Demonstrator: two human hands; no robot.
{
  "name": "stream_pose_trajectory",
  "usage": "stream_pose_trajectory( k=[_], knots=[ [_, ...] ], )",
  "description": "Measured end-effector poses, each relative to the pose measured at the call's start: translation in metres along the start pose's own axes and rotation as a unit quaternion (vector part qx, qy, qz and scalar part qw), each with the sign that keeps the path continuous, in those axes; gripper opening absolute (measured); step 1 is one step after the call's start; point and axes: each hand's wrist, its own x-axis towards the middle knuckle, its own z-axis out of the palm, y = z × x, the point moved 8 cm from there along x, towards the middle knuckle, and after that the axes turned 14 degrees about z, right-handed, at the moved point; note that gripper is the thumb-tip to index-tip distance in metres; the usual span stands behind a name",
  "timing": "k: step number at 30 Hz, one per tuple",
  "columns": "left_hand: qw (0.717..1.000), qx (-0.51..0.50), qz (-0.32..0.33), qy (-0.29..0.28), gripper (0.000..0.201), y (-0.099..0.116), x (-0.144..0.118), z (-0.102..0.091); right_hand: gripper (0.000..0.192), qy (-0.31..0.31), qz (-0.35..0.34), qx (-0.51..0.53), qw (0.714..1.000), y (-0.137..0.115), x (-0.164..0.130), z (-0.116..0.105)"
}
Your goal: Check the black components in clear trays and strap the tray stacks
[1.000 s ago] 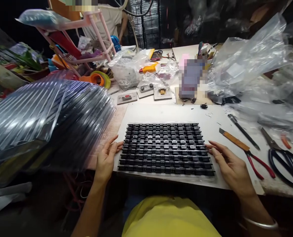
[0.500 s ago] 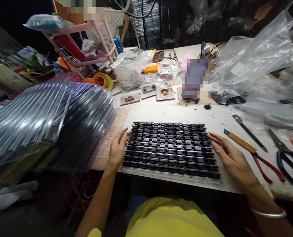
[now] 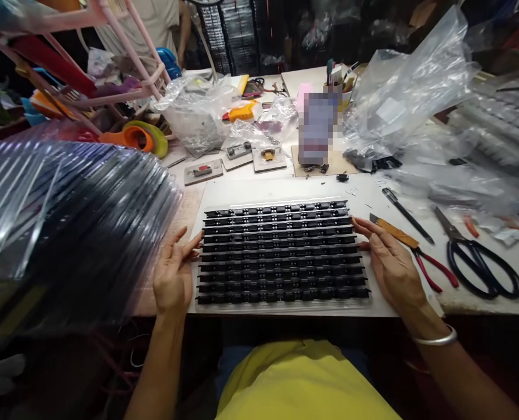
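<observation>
1. The tray of black parts (image 3: 281, 254) lies flat on the white board (image 3: 386, 198) on the desk.
2. Left hand (image 3: 171, 274) touches the tray's left edge, grip wide and empty.
3. Right hand (image 3: 390, 268) touches its right edge, likewise open-fingered.

A cluttered workbench (image 3: 482, 303) with a pale top fills the scene, lit from above while the room behind falls into darkness. A white board (image 3: 312, 189) lies on the near part of the bench. At the far left stands a pink rack (image 3: 123, 87) crowded with colourful odds and ends. Crumpled clear plastic bags (image 3: 399, 93) pile up at the right and centre back. Dark stacks (image 3: 241, 35) line the back wall. A person in a light shirt (image 3: 154, 20) stands beyond the bench.
</observation>
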Motion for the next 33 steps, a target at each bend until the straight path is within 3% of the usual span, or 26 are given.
stream_pose_trajectory(
  k=[13, 24, 33],
  knots=[
    [1.0, -0.012, 0.012, 0.013, 0.03, 0.003, 0.0, 0.001, 0.035, -0.028, 0.001, 0.081, 0.996, 0.0, -0.001, 0.0],
    [1.0, 0.009, 0.019, 0.007, 0.028, 0.005, 0.0, 0.005, 0.044, -0.025, -0.022, 0.025, 0.999, -0.006, -0.003, 0.001],
    [1.0, 0.005, 0.024, 0.013, 0.028, 0.004, 0.001, 0.005, 0.043, -0.039, -0.038, 0.049, 0.997, -0.009, -0.004, 0.0]
  ],
)
